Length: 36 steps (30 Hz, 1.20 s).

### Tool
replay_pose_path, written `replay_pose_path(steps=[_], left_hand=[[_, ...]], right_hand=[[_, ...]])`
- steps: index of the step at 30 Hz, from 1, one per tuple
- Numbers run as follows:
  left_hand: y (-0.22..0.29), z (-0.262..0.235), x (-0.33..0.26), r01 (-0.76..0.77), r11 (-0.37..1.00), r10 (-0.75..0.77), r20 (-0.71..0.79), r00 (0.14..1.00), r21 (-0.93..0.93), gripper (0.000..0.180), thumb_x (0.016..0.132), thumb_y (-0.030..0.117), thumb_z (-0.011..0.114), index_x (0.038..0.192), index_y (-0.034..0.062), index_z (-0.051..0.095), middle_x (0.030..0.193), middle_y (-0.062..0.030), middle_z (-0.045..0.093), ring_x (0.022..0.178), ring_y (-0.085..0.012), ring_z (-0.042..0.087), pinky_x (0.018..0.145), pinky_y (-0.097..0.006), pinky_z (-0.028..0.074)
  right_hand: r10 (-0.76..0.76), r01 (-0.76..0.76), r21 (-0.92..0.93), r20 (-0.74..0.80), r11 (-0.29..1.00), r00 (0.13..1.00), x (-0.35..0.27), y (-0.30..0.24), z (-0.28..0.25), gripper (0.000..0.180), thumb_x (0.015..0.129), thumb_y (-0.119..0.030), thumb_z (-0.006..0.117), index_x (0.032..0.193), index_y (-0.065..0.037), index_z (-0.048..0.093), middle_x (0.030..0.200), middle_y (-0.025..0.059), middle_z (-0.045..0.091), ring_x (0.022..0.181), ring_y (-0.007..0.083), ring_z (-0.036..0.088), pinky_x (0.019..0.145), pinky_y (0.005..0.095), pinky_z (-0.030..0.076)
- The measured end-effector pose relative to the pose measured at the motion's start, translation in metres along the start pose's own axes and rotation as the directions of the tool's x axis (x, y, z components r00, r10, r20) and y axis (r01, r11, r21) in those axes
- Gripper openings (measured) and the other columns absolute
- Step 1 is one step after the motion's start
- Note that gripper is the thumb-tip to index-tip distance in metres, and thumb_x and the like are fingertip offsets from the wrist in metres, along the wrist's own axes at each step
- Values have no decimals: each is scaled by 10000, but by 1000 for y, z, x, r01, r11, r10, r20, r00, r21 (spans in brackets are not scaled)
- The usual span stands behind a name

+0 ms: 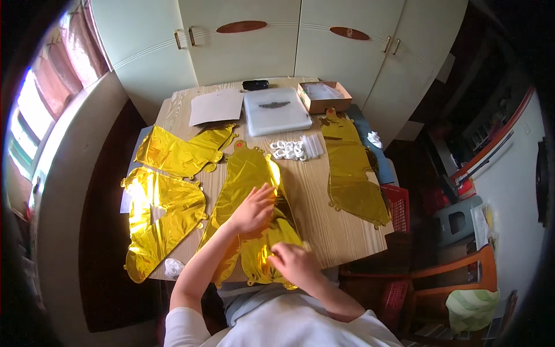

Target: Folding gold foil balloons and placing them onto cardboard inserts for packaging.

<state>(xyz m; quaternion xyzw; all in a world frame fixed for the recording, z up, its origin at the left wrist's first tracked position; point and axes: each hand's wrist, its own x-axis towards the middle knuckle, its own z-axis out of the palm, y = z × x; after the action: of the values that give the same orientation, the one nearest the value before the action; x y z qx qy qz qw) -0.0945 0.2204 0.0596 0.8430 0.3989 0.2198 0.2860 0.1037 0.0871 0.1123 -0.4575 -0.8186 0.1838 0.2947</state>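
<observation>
A flat gold foil balloon (250,173) lies lengthwise down the middle of the wooden table (324,225). My left hand (254,209) rests on its middle, fingers curled and pressing the foil. At the near table edge my right hand (293,261) pinches the balloon's lower end. Two more gold foil balloons lie to the left, one at the back (182,151) and one nearer (159,217). Another gold balloon (352,170) lies along the right side.
White rings and clear straws (296,148) sit behind the middle balloon. Farther back are a clear plastic bag (275,110), a white sheet (217,107), a cardboard box (324,96) and a black object (255,85). Cupboards stand behind; a red crate (399,205) and wooden chair (457,277) are on the right.
</observation>
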Motion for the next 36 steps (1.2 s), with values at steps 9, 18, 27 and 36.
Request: replay_pose_path(steps=[9, 18, 27, 36], left_hand=[[-10, 11, -2, 190, 975, -213, -253, 944, -113, 288, 835, 266, 710, 841, -22, 714, 1371, -190, 516, 1407, -437, 291, 1157, -515, 231], [-9, 13, -5, 243, 970, -238, -283, 929, -19, 263, 742, 241, 765, 796, -10, 714, 1400, -179, 480, 1430, -431, 244, 1150, -564, 224], [-12, 16, -6, 245, 967, -254, -275, 927, -67, 264, 723, 228, 774, 764, -11, 667, 1426, -218, 436, 1431, -462, 213, 1144, -586, 212], [-11, 16, -1, 270, 963, -253, -297, 921, 18, 274, 734, 252, 764, 802, 7, 664, 1418, -239, 438, 1423, -455, 236, 1145, -558, 230]], right_hand=[[-43, 34, 122, 74, 992, 996, 8, -4, 39, 206, 880, -221, 670, 1012, -79, 602, 864, 93, 678, 764, 258, 682, 668, 358, 552], [-188, 181, -147, -39, 973, 981, 0, 88, 3, 281, 861, -43, 595, 1125, -71, 684, 1156, 48, 679, 1145, 225, 595, 954, 371, 464], [-242, 247, -223, 49, 943, 969, -18, 103, 6, 271, 878, -87, 546, 1099, -81, 704, 1197, 31, 672, 1210, 210, 563, 947, 375, 405], [-263, 261, -256, 28, 931, 964, -17, 98, 2, 264, 865, -82, 552, 1070, -77, 719, 1164, 26, 691, 1205, 191, 573, 946, 346, 392]])
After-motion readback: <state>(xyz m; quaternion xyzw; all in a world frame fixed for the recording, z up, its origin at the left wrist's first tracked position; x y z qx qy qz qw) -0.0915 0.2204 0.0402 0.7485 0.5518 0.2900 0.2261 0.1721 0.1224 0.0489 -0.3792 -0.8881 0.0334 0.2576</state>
